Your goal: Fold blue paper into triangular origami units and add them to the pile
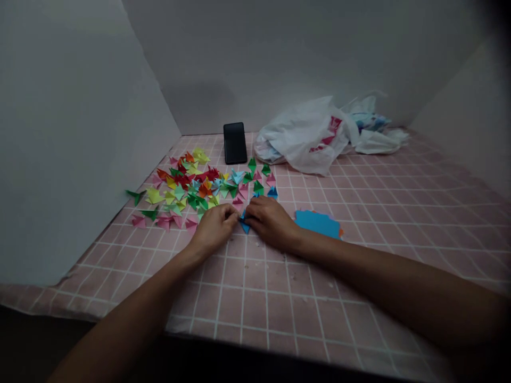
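Observation:
Between my two hands is a small blue folded paper (245, 225), its pointed end toward me. My left hand (215, 226) pinches its left side with thumb and forefinger. My right hand (273, 221) is closed on its right side, fingers curled over it, so part of the paper is hidden. Just beyond my hands lies a group of small folded paper pieces (197, 200) in green, pink, yellow, red and blue. A stack of blue paper sheets (318, 223) rests to the right, beyond my right forearm, with orange showing at its edge.
A black phone (235, 143) leans near the back wall (279, 58). To its right sits a crumpled white plastic bag (307, 133), with another bundle (371, 125) beside it. The pink checked tablecloth (275, 303) has small scraps near my hands. A white panel (72, 133) stands at left.

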{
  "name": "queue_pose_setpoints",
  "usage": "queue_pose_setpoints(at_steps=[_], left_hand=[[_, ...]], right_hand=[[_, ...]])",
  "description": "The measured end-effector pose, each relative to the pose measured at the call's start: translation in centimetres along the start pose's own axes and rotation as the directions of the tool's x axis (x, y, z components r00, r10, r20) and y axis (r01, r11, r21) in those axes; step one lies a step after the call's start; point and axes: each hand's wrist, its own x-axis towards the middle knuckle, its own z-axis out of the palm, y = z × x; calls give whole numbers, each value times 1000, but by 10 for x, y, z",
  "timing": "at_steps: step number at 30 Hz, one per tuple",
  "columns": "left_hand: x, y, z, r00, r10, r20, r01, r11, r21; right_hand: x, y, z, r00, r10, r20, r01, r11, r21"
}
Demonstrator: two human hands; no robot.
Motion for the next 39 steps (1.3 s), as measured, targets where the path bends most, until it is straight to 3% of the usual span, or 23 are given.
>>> queue_pose_setpoints(at_steps=[17,39], left_hand=[[0,8,-4,996,-67,62,72,994,-77],[1,8,-1,997,-78,18,80,991,-107]], right_hand=[[-1,0,-1,1000,-19,2,19,1000,-20],[-2,0,0,1000,-28,-2,28,999,-42]])
